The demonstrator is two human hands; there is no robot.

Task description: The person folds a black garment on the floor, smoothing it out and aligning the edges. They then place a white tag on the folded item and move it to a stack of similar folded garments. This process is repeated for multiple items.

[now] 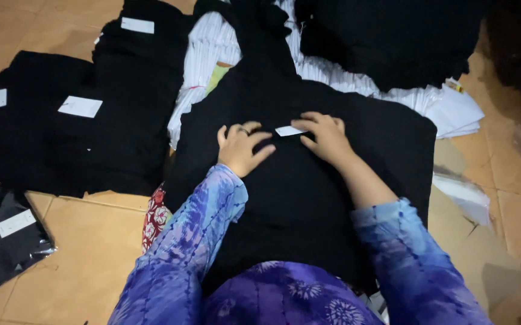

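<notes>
A black garment (308, 186) was spread flat on the tiled floor (86, 241), directly in front of the person, and both hands were laid upon it. The left hand (240, 147) (a ring was worn on one finger) was pressed down with the fingers loosely spread, nothing being gripped. The right hand (327, 137) was set just beside it, fingers bent, with the fingertips touching a small white tag (289, 130) that lay on the garment between the two hands. To the left of the garment, stacks of folded black clothes (122, 96) bearing white labels were ranged. Beyond the garment, a white striped cloth (212, 48) was partly covered by more dark fabric. A bagged dark piece (4, 241) was seen on the floor, well left of the garment.
</notes>
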